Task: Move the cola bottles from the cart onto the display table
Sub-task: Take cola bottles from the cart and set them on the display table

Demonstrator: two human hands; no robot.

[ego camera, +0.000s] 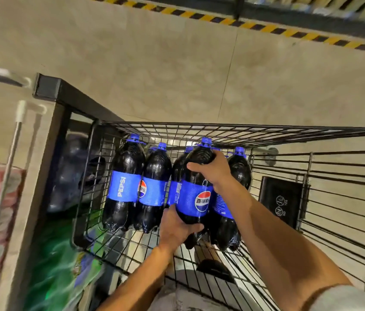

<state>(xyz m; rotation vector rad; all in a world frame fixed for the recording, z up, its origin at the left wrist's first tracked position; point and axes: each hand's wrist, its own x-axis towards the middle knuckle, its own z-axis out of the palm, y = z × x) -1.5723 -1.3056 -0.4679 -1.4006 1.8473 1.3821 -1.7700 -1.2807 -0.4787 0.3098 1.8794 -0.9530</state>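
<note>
Fingers of right hand (216, 170) wrap the shoulder of one cola bottle (196, 187), fingers of left hand (177, 227) clamp under its lower body, near the base. Two hands probably because the bottle is big, full and heavy: top grip steers, bottom grip carries the weight. Bottle sits w/ the other cola bottles (139, 185), upright in a row inside the wire cart (222, 131), caps up. Display table (49, 113) is just left of the cart.
</note>
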